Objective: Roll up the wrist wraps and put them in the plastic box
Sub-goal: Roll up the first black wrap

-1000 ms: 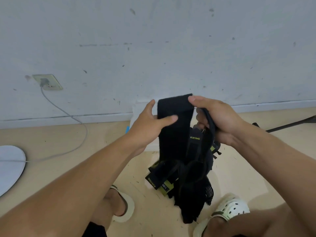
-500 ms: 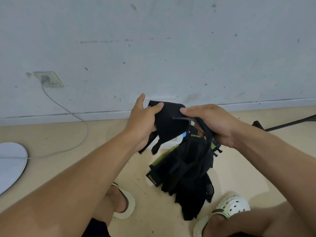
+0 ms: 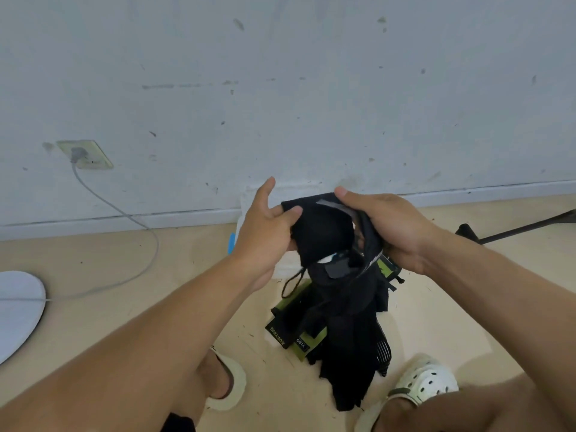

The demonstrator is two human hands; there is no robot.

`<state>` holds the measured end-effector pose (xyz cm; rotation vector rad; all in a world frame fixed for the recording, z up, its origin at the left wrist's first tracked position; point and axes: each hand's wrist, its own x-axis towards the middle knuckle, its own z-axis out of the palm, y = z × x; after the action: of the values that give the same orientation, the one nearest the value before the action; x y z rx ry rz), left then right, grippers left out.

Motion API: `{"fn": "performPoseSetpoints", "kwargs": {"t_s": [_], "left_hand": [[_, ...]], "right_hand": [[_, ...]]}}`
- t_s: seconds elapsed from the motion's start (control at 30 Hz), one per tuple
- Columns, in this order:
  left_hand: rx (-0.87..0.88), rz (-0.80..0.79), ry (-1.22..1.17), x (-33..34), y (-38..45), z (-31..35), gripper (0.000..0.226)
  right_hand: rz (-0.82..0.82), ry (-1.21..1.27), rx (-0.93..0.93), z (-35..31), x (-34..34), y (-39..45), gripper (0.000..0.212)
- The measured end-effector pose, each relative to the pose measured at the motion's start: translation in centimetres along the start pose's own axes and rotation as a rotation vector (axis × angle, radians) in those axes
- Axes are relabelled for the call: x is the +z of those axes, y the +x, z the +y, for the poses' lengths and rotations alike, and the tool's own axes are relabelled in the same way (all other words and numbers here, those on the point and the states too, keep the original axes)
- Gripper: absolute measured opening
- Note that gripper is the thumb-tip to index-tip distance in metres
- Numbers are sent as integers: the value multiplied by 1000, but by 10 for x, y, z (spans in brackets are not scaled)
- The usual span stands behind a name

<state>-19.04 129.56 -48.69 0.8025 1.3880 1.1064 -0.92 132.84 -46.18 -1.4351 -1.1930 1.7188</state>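
Wall point(image 3: 311, 88) fills the top of the view, pale floor point(image 3: 156, 260) below it. A socket point(image 3: 85, 154) w/ a grey cable point(image 3: 137, 219) sits off to the left, a white disc point(image 3: 15, 307) at the left edge, a dark rod point(image 3: 523, 226) on the right. Two pale clogs, left clog point(image 3: 229, 385) and right clog point(image 3: 427, 381), frame a pile of black and green straps point(image 3: 339, 325) on the floor between the feet.

Risks, as I read them:
- The long tail hanging from the wrap could drag or snag on the pile and pull other straps up w/ it, since it reaches down into that heap.
- The roll may go loose or lopsided; it's held mid-air w/ nothing under it, so tension depends on both hands only.
- The box point(image 3: 246, 213) is mostly hidden behind the hands, just a whitish edge by the wall, so dropping the roll in will be partly blind.

Wrist wrap point(image 3: 321, 232): bunched black bundle held up between both hands, above the pile. Left hand point(image 3: 265, 235) grips its left side, fingers curled over the front, thumb sticking up free. Right hand point(image 3: 386, 229) clamps the right side, thumb pressed along the top edge, fingers wrapped under where I can't see them. A thin cord loop point(image 3: 293, 285) dangles below the left hand.
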Motion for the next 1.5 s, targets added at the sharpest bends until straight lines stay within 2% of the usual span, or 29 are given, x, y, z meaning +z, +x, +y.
{"fn": "performPoseSetpoints", "kwargs": {"t_s": [0.2,0.43,0.8,1.03,1.27,1.33,1.4,1.5], "left_hand": [[-20,42,-109,0,1,0,72],[-22,69,-224,1,2,3,72],[18,92,-201,0,2,3,68],[11,139,-215,2,3,0,64],[24,153,-193,8,-1,-5,63],[62,167,-151,8,-3,-3,64],[139,213,-9,6,-4,-1,66],[198,248,147,3,-1,-1,73]], "right_hand": [[-14,-100,-51,5,3,-1,41],[-44,-191,-66,15,2,1,26],[-87,-267,-58,17,2,2,25],[-10,-359,-144,17,8,-3,20],[10,-318,-159,16,16,-7,22],[41,-340,-184,14,17,-7,34],[57,-337,-197,11,16,-7,46],[29,-282,-160,10,16,-4,51]]}}
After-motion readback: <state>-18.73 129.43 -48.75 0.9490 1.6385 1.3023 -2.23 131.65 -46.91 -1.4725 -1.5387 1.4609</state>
